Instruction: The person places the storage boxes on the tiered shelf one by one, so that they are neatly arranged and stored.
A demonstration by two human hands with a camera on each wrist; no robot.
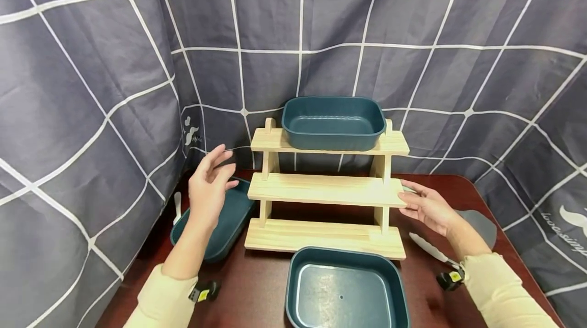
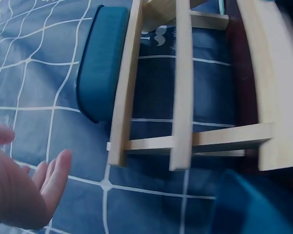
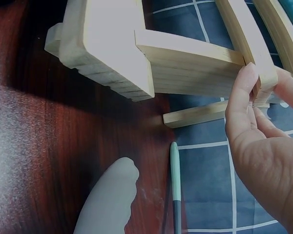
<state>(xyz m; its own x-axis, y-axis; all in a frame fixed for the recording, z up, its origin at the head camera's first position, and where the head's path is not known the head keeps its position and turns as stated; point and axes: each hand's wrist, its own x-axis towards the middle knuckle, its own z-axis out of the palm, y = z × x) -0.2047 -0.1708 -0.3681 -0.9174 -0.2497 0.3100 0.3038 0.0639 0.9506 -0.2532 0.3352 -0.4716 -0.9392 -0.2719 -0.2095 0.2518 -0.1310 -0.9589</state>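
A three-tier wooden shelf (image 1: 325, 188) stands on the table. My right hand (image 1: 428, 208) pinches the right end of its middle board; in the right wrist view the thumb and fingers (image 3: 244, 92) lie on opposite sides of that board end. My left hand (image 1: 208, 190) is held up left of the shelf, apart from it, with loosely bent fingers and nothing in them. On the top board sits a dark teal rectangular basin (image 1: 335, 141). A similar teal basin (image 1: 300, 287) lies in front of the shelf, cut off by the lower frame edge.
Another teal container (image 1: 234, 216) lies left of the shelf, partly behind my left arm, beside a white handle (image 1: 178, 206). To the right are a white-handled utensil (image 1: 428, 247) and a flat grey piece (image 1: 479, 223). Grey checked cloth (image 1: 330, 22) surrounds the reddish-brown table (image 1: 257, 287).
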